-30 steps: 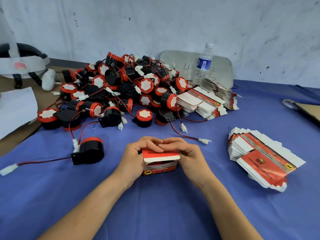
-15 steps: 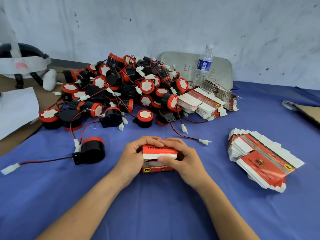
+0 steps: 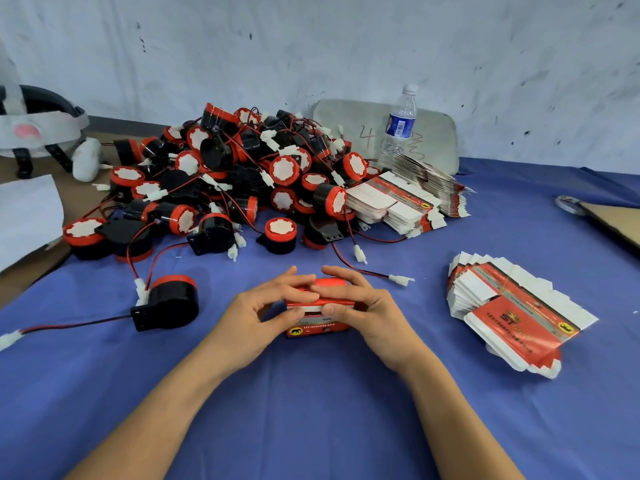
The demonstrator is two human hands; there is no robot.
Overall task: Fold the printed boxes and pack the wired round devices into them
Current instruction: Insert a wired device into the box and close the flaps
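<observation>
Both hands are on one box [image 3: 317, 329] here, low in the middle of the worktop [image 3: 311, 420]. The left hand [image 3: 259, 315] pinches its left end, thumb on the front face and fingers laid over the top. The right hand [image 3: 367, 306] grips the other end the same way, thumb at the white edge of the lid flap.

That looks like the closing step: the top flap is bent over and its tongue seems about to go in. Whether a device is already inside I cannot tell, as the hands cover the opening. The next move, by my reading, calls for a firm push with both thumbs to seat that tongue without creasing the thin card, then a reach for fresh stock.

And there is plenty! One round device [image 3: 169, 303] lies alone just left of the hands, its red and black wire trailing off to the left edge. A big heap of devices [image 3: 239, 178] rises behind, wires tangled, so pulling one free may drag its neighbours. Flat boxes [image 3: 512, 306] sit fanned out well to the right, with a second stack [image 3: 398, 206] at the back, touching the heap.

The surface is a blue cloth, a little creased. A water bottle [image 3: 400, 126] stands before a scuffed pale wall [image 3: 346, 46], with a headset [image 3: 38, 126] and white paper [image 3: 24, 216] off to the left.
</observation>
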